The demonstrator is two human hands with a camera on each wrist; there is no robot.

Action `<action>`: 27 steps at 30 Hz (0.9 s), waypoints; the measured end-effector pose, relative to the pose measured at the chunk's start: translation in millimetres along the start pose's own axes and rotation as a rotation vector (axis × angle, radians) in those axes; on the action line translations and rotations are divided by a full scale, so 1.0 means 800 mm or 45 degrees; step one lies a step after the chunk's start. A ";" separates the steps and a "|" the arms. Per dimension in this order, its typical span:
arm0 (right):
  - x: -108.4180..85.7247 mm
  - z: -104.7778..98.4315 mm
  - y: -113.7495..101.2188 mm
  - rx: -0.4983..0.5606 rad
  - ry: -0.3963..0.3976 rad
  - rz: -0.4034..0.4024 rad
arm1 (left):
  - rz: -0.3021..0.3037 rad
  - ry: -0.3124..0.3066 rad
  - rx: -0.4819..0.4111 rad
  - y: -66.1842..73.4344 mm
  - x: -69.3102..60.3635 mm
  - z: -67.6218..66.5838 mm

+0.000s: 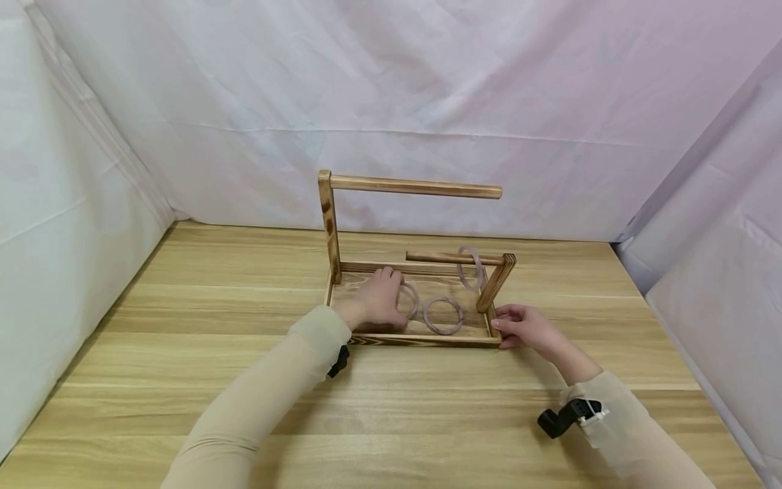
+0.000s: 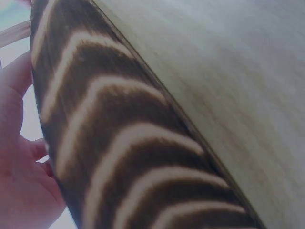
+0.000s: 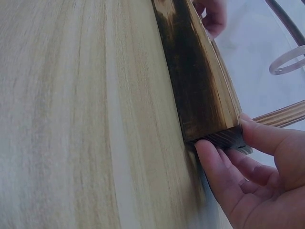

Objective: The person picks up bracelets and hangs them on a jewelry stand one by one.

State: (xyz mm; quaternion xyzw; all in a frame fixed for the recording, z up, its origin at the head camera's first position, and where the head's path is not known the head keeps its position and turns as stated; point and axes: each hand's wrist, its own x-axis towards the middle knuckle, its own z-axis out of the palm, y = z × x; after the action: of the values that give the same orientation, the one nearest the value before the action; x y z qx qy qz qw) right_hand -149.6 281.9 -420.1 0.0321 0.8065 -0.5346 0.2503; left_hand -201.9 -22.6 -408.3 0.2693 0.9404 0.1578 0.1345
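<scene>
A wooden jewelry stand (image 1: 427, 341) has a shallow tray base, a tall bar on the left and a lower bar on the right. My left hand (image 1: 380, 299) reaches into the tray, its fingers and thumb at a pale purple bangle (image 1: 415, 299) whose left side they hide. Just right of it a second bangle (image 1: 443, 333) lies flat in the tray. A third bangle (image 1: 461, 272) hangs on the lower bar (image 1: 436, 257). At the tray's right front corner my right hand (image 3: 252, 176) grips the rim, thumb on top and fingers against the outer side.
The upper bar (image 1: 415, 186) juts rightward above the tray, its right end free. The stand rests on a wood-grain table (image 1: 391, 421). Pale cloth (image 1: 391, 88) hangs behind and on both sides.
</scene>
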 end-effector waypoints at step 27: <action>-0.001 0.001 0.000 0.018 -0.008 -0.016 | 0.018 0.158 -0.371 -0.014 -0.008 -0.012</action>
State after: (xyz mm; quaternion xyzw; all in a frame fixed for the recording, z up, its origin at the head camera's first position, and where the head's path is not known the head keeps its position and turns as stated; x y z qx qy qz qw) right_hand -148.2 281.1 -419.8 0.0272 0.8021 -0.5420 0.2491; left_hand -205.3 -37.5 -402.5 0.2433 0.9121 0.3101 0.1127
